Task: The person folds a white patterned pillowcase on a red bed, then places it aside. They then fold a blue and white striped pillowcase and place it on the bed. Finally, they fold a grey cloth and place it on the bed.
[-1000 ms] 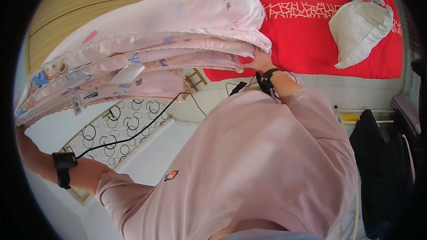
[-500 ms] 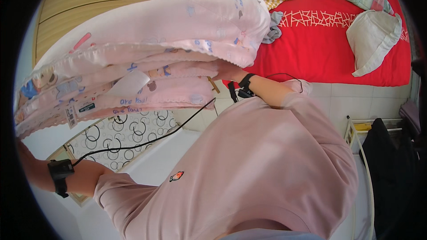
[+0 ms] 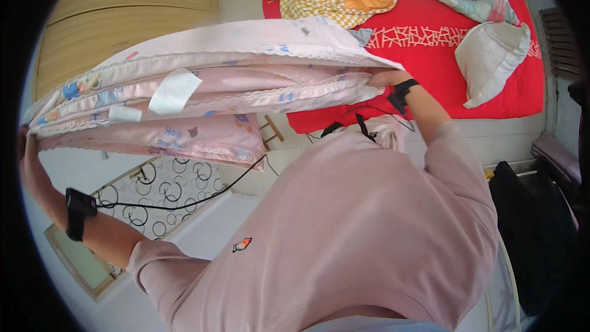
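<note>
- Pink folded blanket now stretched wider than a moment ago, right end lower.
- Long axis runs left-right, held in air before the red bed.
- Left hand and right hand each clenched on an end.

pink folded blanket: 1 | white pillow: 1 | red bed: 1 | black wrist bands: 2 | white labels on the blanket: 2
</note>
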The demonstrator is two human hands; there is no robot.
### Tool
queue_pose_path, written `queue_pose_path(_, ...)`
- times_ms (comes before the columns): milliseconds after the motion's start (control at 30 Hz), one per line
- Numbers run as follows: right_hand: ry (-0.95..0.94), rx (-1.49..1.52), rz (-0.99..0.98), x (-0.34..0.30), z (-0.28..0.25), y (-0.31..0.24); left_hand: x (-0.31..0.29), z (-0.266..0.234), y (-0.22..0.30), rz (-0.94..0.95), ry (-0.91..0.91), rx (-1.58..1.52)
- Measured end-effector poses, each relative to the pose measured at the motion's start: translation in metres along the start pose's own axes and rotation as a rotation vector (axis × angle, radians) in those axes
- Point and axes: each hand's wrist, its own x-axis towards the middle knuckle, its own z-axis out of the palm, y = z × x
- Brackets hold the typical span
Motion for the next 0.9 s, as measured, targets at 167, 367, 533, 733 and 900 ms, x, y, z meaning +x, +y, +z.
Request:
queue_pose_path(167, -0.158, -0.258, 0.329, -0.125, -0.096, -0.069, -0.013, 0.054, -0.137, -0.069, -0.146, -0.109)
queue_pose_path(367, 0.44, -0.434, -0.047, -0.285, -0.211, -0.217, -0.117, 0.166, -0.258, -0.073, -0.125, -0.262)
queue_pose_path(533, 0.879, -0.71, 0.097, -0.364, -0.275, -0.268, -0.208, 0.272, -0.248, -0.265, -0.193, -0.48)
queue_pose_path(733, 0.926, -0.833, 0.302, -0.436, -0.323, -0.269, -0.249, 0.333, -0.13, -0.272, -0.266, -0.657)
queue_pose_path(900, 1.016, -0.514, 0.355, -0.492, -0.358, -0.231, -0.279, 0.332, -0.062, -0.33, -0.23, -0.799)
